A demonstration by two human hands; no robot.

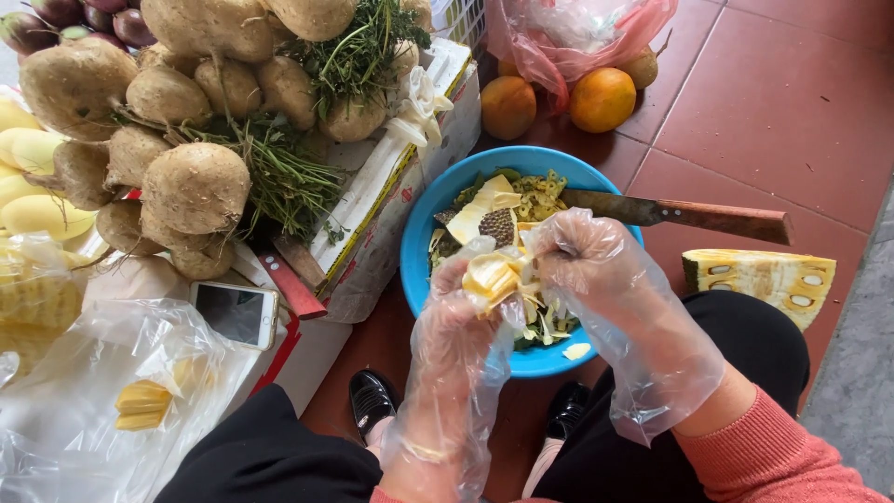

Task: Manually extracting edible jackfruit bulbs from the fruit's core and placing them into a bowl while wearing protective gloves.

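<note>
Risk noted: the pale yellow jackfruit pod (pixel 492 278) could slip from the loose clear plastic gloves, which bunch at the fingertips; a drop would land in the round blue plastic bowl (pixel 416 244) of trimmings directly below. A second hazard is judged from the long wooden-handled knife (pixel 684 214), laid across the bowl rim at 3 o'clock, blade toward the hands; a knock could tip it onto the red tiled floor (pixel 773 112). Left hand (pixel 453 312): fingers curled shut around the pod from 9 o'clock. Right hand (pixel 582 261): fingertips pinched on the pod's fibres from 3 o'clock. Both hands meet above the bowl's centre.
</note>
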